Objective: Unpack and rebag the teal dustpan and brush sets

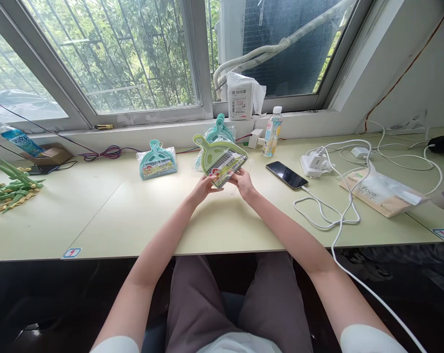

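A small light-green dustpan and brush set (219, 156) in clear plastic wrap is held up, tilted, above the table. My left hand (204, 190) grips its lower left corner, fingers closed on the wrap. My right hand (243, 182) pinches the lower right side. A printed label runs along the set's lower edge. Behind it stand more teal dustpan sets (221, 128), partly hidden by the one I hold. Another wrapped teal dustpan set (158, 161) rests on the table to the left.
On the right lie a phone (286, 175), a white power adapter (315, 163), looping white cables (341, 215) and a tissue pack (383, 191). A drink bottle (272, 131) stands near the sill. Bundled wires (106, 153) and a green plant-like bunch (11, 186) are on the left.
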Motion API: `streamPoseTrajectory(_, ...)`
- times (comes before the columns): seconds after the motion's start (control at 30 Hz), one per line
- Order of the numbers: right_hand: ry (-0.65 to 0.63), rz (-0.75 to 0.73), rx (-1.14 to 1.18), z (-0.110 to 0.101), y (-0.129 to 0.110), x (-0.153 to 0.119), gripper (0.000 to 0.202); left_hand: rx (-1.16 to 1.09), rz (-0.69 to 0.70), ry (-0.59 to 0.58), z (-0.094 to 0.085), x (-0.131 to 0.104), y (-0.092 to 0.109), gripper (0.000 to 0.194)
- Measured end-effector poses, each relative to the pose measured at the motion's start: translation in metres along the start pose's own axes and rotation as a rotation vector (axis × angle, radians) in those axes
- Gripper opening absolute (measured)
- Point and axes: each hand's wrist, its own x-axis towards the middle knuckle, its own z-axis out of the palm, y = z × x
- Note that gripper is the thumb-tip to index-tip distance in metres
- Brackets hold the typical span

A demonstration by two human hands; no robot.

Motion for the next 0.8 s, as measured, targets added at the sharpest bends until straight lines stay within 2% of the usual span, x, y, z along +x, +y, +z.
streamPoseTrajectory(0.23,-0.007,0.026,-0.010,-0.0034,0.0024,0.0028,0.015,0.031,-0.016,0.069,0.0035,0.0006,-0.0029,0.051)
streamPoseTrajectory(0.53,0.012,0.021,-0.011,-0.0020,0.0022,0.0011,0.013,0.093,-0.026,-0.002,0.0065,-0.0008,0.0007,0.059)
streamPoseTrajectory(0.8,0.009,0.019,0.011,0.0023,-0.0024,-0.0035,0.013,0.156,0.023,-0.051,0.0072,-0.0048,0.0036,0.055)
